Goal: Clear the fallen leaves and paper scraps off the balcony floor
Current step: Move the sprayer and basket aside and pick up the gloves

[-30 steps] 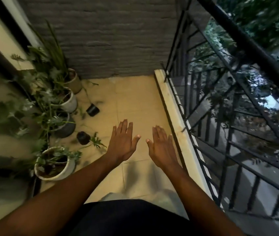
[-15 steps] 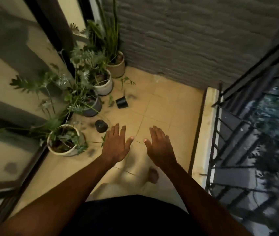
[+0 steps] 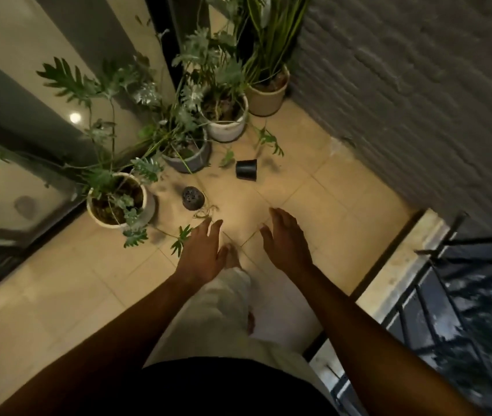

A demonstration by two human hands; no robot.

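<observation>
Observed: left hand and right hand hover over the balcony floor on the near side of the tipped small dark pot, both flat and spread, gripping nothing. A dry tangle of stems lies just beside that pot, toward the left hand; a green leaf sits nearer than the pot (fallen or attached, cannot tell).

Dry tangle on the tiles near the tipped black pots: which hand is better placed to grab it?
Probably the left hand: its fingertips sit nearest the dry tangle; the right hand hovers farther off.
</observation>
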